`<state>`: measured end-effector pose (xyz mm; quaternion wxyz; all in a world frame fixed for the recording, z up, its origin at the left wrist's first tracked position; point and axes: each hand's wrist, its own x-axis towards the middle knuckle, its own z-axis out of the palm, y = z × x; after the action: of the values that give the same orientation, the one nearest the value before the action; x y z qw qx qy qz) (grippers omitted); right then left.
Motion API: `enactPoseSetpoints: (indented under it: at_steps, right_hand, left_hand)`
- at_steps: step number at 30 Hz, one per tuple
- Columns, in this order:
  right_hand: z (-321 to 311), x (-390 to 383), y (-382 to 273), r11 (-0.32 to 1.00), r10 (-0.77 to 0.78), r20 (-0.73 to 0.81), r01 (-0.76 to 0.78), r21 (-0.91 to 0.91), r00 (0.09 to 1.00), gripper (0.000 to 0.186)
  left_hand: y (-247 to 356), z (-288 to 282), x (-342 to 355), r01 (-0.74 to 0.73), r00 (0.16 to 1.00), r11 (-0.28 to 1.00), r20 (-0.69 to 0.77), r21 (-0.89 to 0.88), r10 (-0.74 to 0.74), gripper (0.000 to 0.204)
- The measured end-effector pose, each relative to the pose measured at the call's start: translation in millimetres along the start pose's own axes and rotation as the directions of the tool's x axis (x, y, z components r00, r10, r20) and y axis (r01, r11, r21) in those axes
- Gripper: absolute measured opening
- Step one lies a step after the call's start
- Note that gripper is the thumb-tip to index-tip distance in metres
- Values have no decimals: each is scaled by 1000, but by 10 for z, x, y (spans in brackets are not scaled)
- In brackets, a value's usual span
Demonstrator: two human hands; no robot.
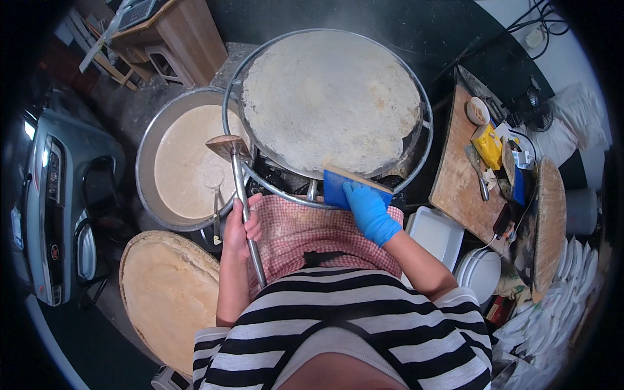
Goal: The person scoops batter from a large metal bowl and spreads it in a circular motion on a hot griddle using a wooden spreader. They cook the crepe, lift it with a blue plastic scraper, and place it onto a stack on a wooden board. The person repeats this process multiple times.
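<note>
The round griddle (414, 138) is the largest thing, and the pale layer (331, 97) covering most of it looks thin and dry; it would probably tear or crack if pinched, so its rim seems the safest place to lift. The wide metal basin (147, 140), left of the griddle, looks heavy with its creamy liquid and is best taken by opposite sides of the rim.

The long-handled tool (242, 188) stands slanted at the griddle's near-left side, its wooden head uppermost. The metal shaft looks stiff and perhaps slippery; mid-shaft should balance it. The blue block (335, 188), with its tan edge, is at the griddle's near edge, whether touching I cannot tell. It appears light and firm, easily gripped across its flat face.

The left hand (242, 224), nearer than the griddle, is upright with bare fingers wrapped around the shaft. The gloved right hand (374, 211) reaches forward-left toward the griddle, fingers clamped on the block; its thumb is unclear.
</note>
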<state>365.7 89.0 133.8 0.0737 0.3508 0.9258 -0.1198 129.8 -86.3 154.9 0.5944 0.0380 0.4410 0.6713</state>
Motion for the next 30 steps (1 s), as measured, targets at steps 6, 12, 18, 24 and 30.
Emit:
enactPoseSetpoints:
  at_steps: [6,12,18,24,30]
  right_hand:
    - [-351,-62,61,971,-63,-121,89,222,991,43]
    - [-584,-25,955,621,379,-127,-150,769,917,36]
    - [-184,-211,1945,55,530,201,-270,961,824,37]
    - [-200,-114,2520,166,600,255,-430,887,758,45]
    - [-649,32,2177,773,577,-216,-441,456,788,36]
  left_hand:
    - [-4,-53,-63,-32,999,998,3,-48,32,52]
    - [3,-97,-112,-59,998,996,-42,-64,56,52]
    - [9,-70,-81,-24,996,999,-84,-33,22,53]
    - [-4,-5,-72,-17,999,1000,-28,-5,17,54]
    - [-23,42,-71,-8,999,1000,-51,8,9,51]
